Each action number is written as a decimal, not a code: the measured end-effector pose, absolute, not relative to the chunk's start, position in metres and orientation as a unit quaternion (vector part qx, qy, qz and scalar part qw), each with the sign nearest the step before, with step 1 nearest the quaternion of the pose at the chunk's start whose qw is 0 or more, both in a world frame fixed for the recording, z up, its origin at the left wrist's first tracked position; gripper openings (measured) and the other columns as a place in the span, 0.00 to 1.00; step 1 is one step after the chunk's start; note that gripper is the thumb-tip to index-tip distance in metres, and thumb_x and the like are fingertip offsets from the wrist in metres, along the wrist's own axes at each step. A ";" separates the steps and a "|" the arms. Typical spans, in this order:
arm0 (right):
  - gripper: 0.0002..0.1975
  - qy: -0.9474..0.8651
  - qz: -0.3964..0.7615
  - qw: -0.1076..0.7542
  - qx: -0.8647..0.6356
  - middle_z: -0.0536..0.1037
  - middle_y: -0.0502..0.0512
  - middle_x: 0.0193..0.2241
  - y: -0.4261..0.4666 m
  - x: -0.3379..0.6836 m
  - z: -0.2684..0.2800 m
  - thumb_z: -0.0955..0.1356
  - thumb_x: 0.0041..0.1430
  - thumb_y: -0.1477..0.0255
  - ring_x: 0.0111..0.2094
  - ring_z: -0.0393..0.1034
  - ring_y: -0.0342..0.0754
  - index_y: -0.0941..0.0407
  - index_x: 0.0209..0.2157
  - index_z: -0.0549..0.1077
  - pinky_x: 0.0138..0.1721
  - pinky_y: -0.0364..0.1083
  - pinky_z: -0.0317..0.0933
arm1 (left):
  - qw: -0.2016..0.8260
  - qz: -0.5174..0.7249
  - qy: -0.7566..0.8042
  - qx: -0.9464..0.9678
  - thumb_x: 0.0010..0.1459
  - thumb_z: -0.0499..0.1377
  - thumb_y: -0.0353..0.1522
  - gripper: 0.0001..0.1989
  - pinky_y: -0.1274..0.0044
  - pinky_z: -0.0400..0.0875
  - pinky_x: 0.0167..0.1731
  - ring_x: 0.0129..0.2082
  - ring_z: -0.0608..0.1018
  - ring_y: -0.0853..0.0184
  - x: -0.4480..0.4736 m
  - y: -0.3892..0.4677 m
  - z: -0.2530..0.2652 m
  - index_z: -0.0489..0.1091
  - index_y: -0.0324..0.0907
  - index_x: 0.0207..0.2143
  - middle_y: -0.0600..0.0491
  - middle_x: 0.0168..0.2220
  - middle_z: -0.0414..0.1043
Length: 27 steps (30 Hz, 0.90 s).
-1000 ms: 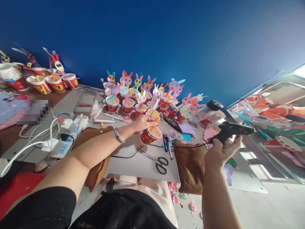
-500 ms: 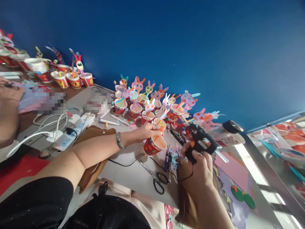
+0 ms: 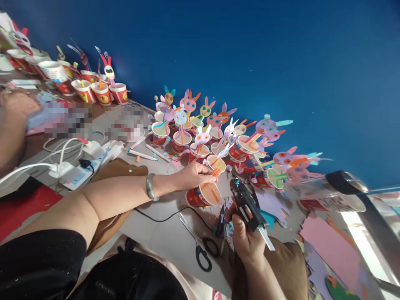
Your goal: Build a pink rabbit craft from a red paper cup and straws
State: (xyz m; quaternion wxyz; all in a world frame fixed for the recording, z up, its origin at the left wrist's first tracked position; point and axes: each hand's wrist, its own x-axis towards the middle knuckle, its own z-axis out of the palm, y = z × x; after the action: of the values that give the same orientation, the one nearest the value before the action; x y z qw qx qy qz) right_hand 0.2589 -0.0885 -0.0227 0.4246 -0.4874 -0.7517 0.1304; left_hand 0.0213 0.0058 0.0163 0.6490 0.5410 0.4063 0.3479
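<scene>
My left hand is closed, pinching an orange paper strip at the rim of a red printed paper cup. More orange paper shows inside the cup, which leans with its mouth towards the right. Whether the cup rests on the table cannot be made out. In my right hand is a black hot glue gun, a pale glue stick poking out of its rear. Its nozzle points up and away, right of the cup. Scissors with black handles lie below the cup.
Along the blue wall stand several cups with paper rabbit figures. A clear jar with a dark lid is at right, near pink paper. A power strip with cables lies left. Another person's hand is at far left.
The glue gun has turned, its nozzle now pointing away from me and its glue stick back towards me. My left hand still pinches the strip at the cup. The view has shifted slightly.
</scene>
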 end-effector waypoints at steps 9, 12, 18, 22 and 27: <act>0.08 -0.806 0.076 0.388 -0.440 0.79 0.55 0.30 -0.090 0.247 -0.008 0.65 0.71 0.67 0.31 0.76 0.52 0.53 0.39 0.74 0.33 0.51 0.73 | 0.648 0.332 0.374 0.574 0.55 0.62 0.37 0.13 0.80 0.59 0.27 0.25 0.66 0.75 0.019 0.001 0.017 0.75 0.36 0.25 0.56 0.23 0.68; 0.08 -0.811 0.081 0.377 -0.441 0.79 0.55 0.30 -0.089 0.244 -0.006 0.64 0.71 0.67 0.30 0.76 0.52 0.53 0.40 0.75 0.33 0.51 0.72 | 0.643 0.339 0.357 0.586 0.55 0.61 0.38 0.15 0.81 0.57 0.26 0.24 0.64 0.75 0.018 0.000 0.017 0.71 0.36 0.23 0.57 0.22 0.65; 0.08 -0.810 0.058 0.391 -0.432 0.77 0.55 0.29 -0.088 0.243 -0.011 0.64 0.70 0.67 0.29 0.74 0.52 0.53 0.39 0.74 0.32 0.52 0.72 | 0.636 0.337 0.351 0.599 0.55 0.59 0.37 0.14 0.80 0.55 0.25 0.24 0.62 0.75 0.019 -0.002 0.025 0.69 0.37 0.21 0.58 0.21 0.61; 0.07 -0.818 0.036 0.384 -0.427 0.78 0.56 0.31 -0.088 0.244 -0.013 0.65 0.70 0.70 0.31 0.75 0.53 0.54 0.41 0.74 0.34 0.53 0.73 | 0.649 0.337 0.353 0.584 0.52 0.59 0.35 0.12 0.79 0.55 0.26 0.24 0.62 0.76 0.019 -0.005 0.030 0.68 0.38 0.20 0.59 0.21 0.60; 0.07 -0.821 0.014 0.366 -0.437 0.79 0.58 0.32 -0.088 0.246 -0.015 0.65 0.69 0.71 0.32 0.76 0.55 0.54 0.44 0.74 0.35 0.54 0.74 | 0.640 0.334 0.353 0.596 0.53 0.60 0.38 0.16 0.79 0.52 0.25 0.24 0.60 0.76 0.017 -0.005 0.028 0.64 0.39 0.19 0.59 0.20 0.57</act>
State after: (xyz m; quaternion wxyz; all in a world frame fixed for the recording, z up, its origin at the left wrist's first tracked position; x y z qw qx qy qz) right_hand 0.2460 -0.0882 -0.0151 0.3661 -0.4372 -0.8213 0.0143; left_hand 0.0173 -0.0045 0.0277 0.6396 0.5959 0.3525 0.3339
